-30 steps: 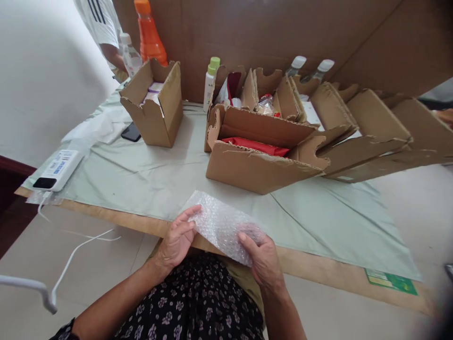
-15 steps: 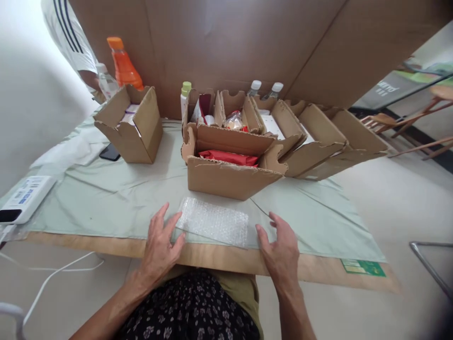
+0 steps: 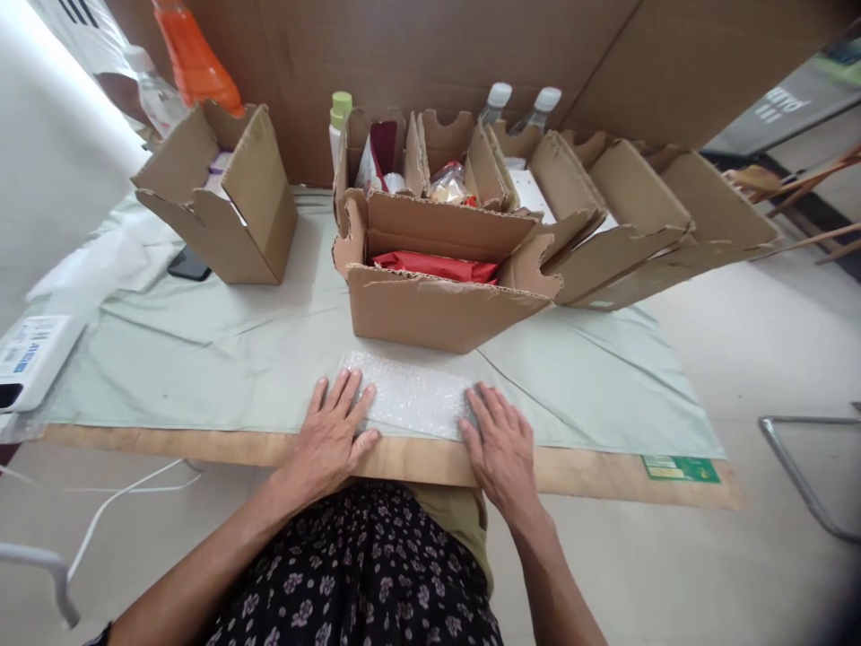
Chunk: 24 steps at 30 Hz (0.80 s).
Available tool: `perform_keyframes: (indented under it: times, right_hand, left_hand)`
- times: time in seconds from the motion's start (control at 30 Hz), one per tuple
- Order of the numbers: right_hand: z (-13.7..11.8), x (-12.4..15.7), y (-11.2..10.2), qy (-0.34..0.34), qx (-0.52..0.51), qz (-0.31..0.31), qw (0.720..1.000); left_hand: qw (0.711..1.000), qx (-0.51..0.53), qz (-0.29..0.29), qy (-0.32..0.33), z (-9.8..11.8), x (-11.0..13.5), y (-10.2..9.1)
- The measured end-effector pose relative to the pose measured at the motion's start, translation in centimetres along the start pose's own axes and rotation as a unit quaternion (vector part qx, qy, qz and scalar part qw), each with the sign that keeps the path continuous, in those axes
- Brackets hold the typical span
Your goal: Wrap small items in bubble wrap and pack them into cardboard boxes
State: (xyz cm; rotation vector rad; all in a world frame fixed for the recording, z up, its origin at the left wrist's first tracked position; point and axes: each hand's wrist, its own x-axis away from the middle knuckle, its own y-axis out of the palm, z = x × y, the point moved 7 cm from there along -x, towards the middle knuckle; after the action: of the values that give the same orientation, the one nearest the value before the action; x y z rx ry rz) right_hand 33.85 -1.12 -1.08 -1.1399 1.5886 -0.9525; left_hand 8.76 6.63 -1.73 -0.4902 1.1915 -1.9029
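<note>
A sheet of clear bubble wrap point(image 3: 413, 397) lies flat on the pale green cloth point(image 3: 221, 359) near the table's front edge. My left hand point(image 3: 333, 435) presses flat on its left end, fingers stretched out. My right hand point(image 3: 501, 444) lies flat on its right end, fingers spread. Neither hand holds anything. Just behind the wrap stands an open cardboard box point(image 3: 430, 309) with a red packet point(image 3: 437, 266) inside.
A second open box point(image 3: 221, 215) stands at the left, a row of open boxes point(image 3: 625, 224) at the right. Bottles point(image 3: 340, 121) stand along the cardboard back wall. A white device point(image 3: 30, 359) and a black phone point(image 3: 188, 265) lie at the left. Another person's striped sleeve shows at top left.
The bubble wrap went from being held in both hands over my lap to lying flat on the cloth. Both hands now rest flat on its ends.
</note>
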Motion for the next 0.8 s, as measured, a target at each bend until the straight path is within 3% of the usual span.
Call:
perform_keyframes:
  times: [0.07, 0.17, 0.33, 0.47, 0.53, 0.63, 0.7, 0.8]
  right_hand:
    - [1.2, 0.4, -1.2, 0.029, 0.002, 0.033, 0.999]
    - [0.4, -1.3, -1.7, 0.031, -0.008, 0.070, 0.997]
    - [-1.7, -5.2, -0.1, 0.011, -0.031, 0.014, 0.999]
    - [-3.0, -3.0, -0.6, 0.040, -0.142, -0.015, 0.989]
    - [-3.6, -0.4, -0.8, 0.113, -0.238, -0.040, 0.964]
    - [-5.3, 3.4, -0.3, 0.211, -0.395, -0.075, 0.891]
    - [-6.4, 4.8, 0.1, 0.247, -0.464, -0.081, 0.847]
    - [-7.3, 5.4, 0.6, 0.287, -0.530, -0.091, 0.793]
  left_hand:
    - [1.000, 0.002, 0.003, -0.004, 0.1, 0.0, -0.1]
    - [1.000, -0.017, -0.003, -0.001, 0.3, -0.3, -0.2]
    - [0.998, -0.057, -0.028, 0.016, 0.1, -0.6, -0.7]
    - [0.997, -0.054, -0.042, 0.029, -0.3, -1.9, -1.5]
    - [0.998, -0.048, -0.036, 0.032, -0.5, -2.6, -1.9]
    - [0.999, -0.029, -0.005, 0.044, -0.3, -2.6, -3.0]
    - [0.997, 0.002, 0.000, 0.081, 0.6, -1.2, -3.6]
    - [0.986, 0.068, -0.041, 0.148, 2.7, 2.4, -3.6]
